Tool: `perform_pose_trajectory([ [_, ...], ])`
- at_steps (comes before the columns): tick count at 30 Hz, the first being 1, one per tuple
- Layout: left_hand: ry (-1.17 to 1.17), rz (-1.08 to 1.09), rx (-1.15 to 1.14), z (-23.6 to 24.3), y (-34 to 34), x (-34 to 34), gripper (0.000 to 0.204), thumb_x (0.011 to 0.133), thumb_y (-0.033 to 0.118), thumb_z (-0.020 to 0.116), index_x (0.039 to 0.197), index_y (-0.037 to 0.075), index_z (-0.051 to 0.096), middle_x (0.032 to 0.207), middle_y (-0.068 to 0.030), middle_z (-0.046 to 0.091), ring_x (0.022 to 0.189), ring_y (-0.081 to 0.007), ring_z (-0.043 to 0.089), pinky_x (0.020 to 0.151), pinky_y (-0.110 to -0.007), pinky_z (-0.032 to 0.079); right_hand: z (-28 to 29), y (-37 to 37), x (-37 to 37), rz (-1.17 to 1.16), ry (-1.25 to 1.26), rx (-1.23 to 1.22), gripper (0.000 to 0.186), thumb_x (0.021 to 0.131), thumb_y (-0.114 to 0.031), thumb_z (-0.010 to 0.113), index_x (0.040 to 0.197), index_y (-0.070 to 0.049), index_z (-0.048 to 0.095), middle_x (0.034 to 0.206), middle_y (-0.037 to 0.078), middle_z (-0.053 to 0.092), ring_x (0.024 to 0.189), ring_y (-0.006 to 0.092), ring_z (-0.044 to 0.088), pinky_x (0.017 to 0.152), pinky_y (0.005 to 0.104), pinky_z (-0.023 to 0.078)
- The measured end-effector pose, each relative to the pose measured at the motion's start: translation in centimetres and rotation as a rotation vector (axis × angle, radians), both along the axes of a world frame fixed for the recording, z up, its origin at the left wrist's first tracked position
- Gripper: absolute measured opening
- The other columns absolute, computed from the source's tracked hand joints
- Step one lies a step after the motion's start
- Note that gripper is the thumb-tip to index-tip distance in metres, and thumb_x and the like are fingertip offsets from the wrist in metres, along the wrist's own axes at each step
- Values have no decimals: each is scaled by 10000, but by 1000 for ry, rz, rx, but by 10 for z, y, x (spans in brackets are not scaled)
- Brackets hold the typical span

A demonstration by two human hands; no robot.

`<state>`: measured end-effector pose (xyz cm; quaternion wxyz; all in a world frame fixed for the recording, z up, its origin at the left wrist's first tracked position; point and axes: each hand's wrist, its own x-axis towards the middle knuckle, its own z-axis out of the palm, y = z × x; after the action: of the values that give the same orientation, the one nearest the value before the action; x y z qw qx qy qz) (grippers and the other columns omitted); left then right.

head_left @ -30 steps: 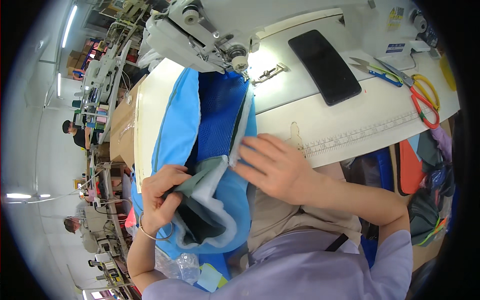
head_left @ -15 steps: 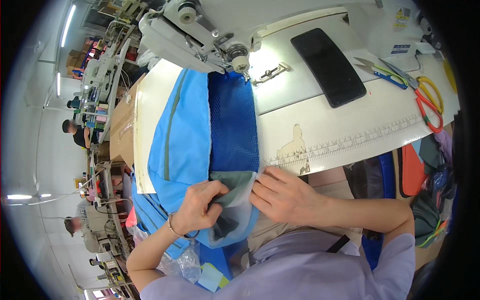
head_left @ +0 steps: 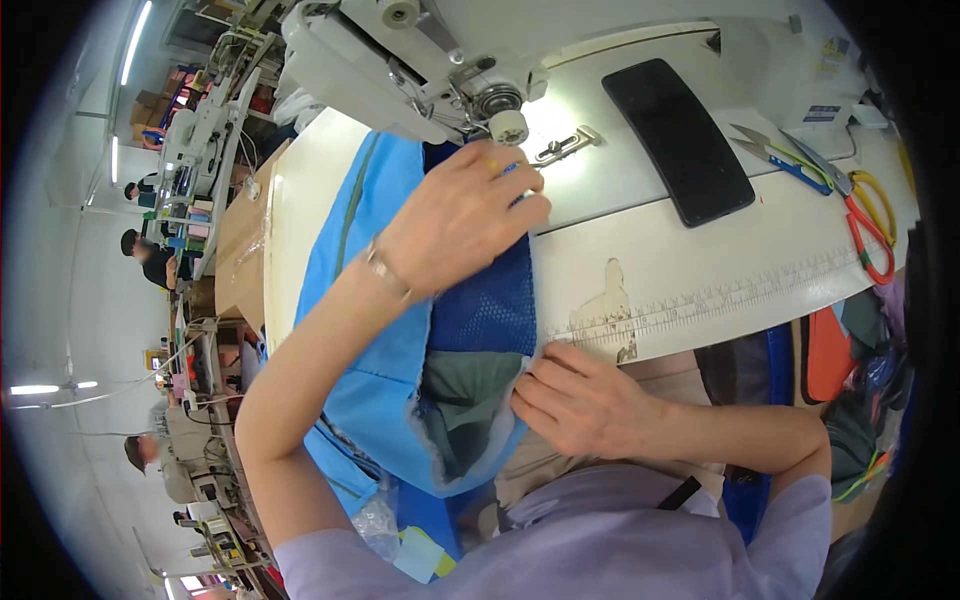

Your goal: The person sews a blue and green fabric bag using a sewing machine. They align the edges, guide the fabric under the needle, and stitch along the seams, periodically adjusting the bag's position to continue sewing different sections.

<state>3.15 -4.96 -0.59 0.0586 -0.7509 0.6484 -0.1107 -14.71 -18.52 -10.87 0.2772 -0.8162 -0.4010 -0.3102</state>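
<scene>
A light-blue fabric bag piece (head_left: 365, 330) with a dark-blue mesh panel (head_left: 485, 310) and grey-green lining (head_left: 470, 385) lies under the sewing machine head (head_left: 420, 80). My left hand (head_left: 465, 215) is over the top of the mesh, right beside the needle area. Its fingers are curled, and their tips and whatever they grip are hidden. At the bag's right edge, where mesh meets lining, my right hand (head_left: 580, 400) pinches the pale seam edge. Below it the lining hangs open, showing its inside.
On the machine bed lie a black phone (head_left: 680, 140), small snips (head_left: 785, 160) and red-and-yellow-handled scissors (head_left: 860, 215). A ruler scale (head_left: 700, 295) runs along the table's front. Fabric pieces (head_left: 850, 400) hang at right. People (head_left: 150, 260) sit by other machines at far left.
My left hand has let go of the lower lining and moved up to the needle area. The lining has opened out. My right hand stays at the seam edge.
</scene>
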Motion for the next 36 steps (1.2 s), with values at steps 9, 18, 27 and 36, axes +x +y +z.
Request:
perform_pose_trajectory([
  [9,188,-111,229,-16,-6,6,54,724,128,634,751,98,598,773,-20,550,939,-248,594,944,-379,488,-8,-5,0,19,31,55,187,763,-117,651,887,16,696,906,79,621,906,218,590,893,341,499],
  [18,757,96,-116,-32,34,-71,250,694,-25,656,914,93,675,1102,-93,656,1095,-321,612,1130,-532,419,-17,-6,-5,31,13,88,265,759,-128,663,946,50,720,1040,133,685,1026,263,639,987,383,515],
  [27,416,431,-206,-39,49,-88,568,858,68,704,1399,-40,565,1468,-229,533,1301,-427,539,1103,-495,445,-12,-12,-3,89,33,41,307,772,-151,641,975,67,721,1080,169,679,1056,288,632,1024,412,491],
  [36,527,383,-303,-35,58,-71,413,863,-42,608,1267,-9,685,1316,-182,666,1121,-379,664,984,-444,522,-7,-11,3,6,38,182,264,771,-110,676,965,67,707,1031,175,689,1009,305,651,934,418,537],
])
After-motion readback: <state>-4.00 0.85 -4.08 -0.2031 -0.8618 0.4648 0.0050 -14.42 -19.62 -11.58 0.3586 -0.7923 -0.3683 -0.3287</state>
